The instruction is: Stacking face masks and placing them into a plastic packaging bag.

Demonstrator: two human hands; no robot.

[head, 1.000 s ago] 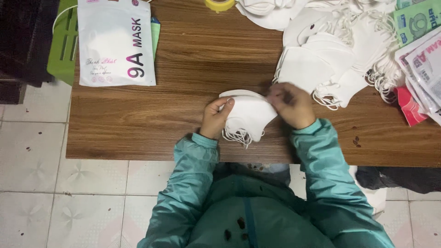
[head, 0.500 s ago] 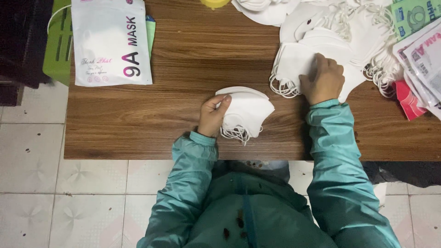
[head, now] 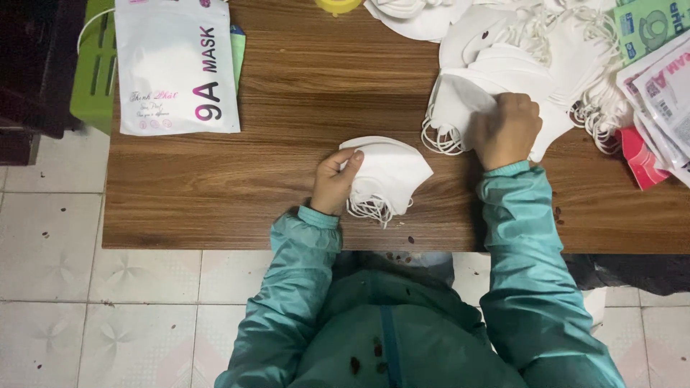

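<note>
A: Left hand?
B: Closed on a small stack of white masks at the near middle of the wooden surface — fingers curled over the stack's left edge, thumb side hidden under it. Ear loops hang off the stack's near edge in a tangle.

A: Right hand?
B: Fisted on the loose mask pile at the far right of the surface. Back of the hand faces the camera, so the fingertips are hidden — it grips a fold of mask at the pile's near-left edge, but how many masks it holds I cannot tell.

A: Stack and pile touching?
B: No, apart, with bare wood between.

A: What else?
B: A white printed pouch lies far left, its top cut off by the frame, overlapping something pale green beneath it that barely shows. A green crate sits just off the surface's left end. A yellow round thing at the far edge is mostly cut off; can't tell what it is. Flat printed packets lie at the far right, partly out of frame, with a red packet under them. Both teal sleeves are in view, and the tiled floor shows below.
</note>
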